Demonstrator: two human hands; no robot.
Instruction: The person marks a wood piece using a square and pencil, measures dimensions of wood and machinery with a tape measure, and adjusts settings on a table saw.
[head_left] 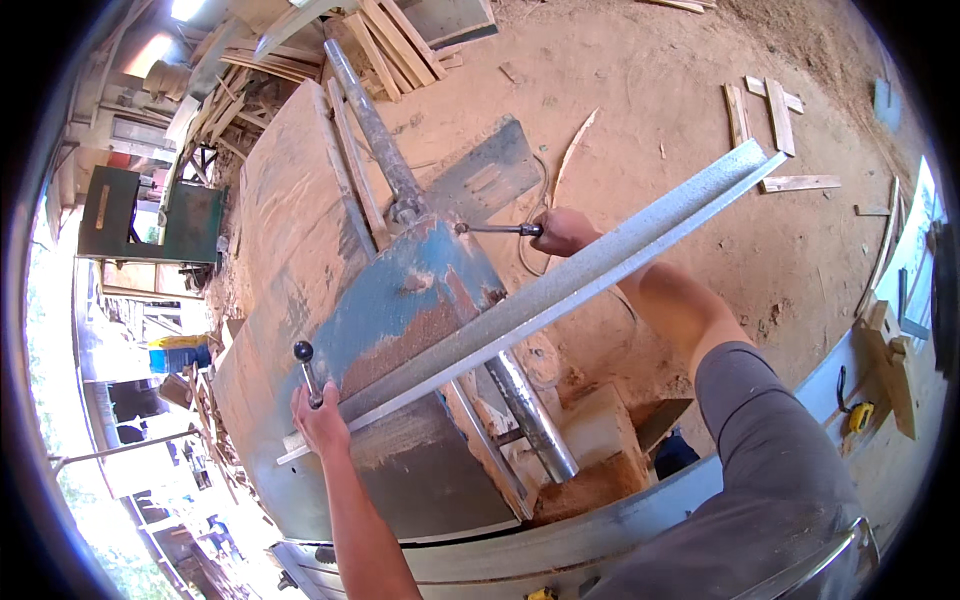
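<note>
A long grey metal fence (560,300) with an L-like profile lies slantwise across a worn blue and rust-brown machine casting (420,300). Near the fence's lower left end, my left hand (322,418) is closed around the lower part of a short metal lever with a black ball knob (303,351). My right hand (566,232) grips the dark handle end of a thin metal lever (495,229), which runs to the casting's far right side. The fence passes above my right forearm and hides part of it. My fingers are partly hidden at both levers.
A round steel bar (532,420) passes under the fence, and a dusty pipe (375,130) extends beyond the casting. Sawdust covers the floor (630,130), where wood offcuts (780,115) lie at right. Stacked boards (392,50) and a green machine (150,215) stand farther off.
</note>
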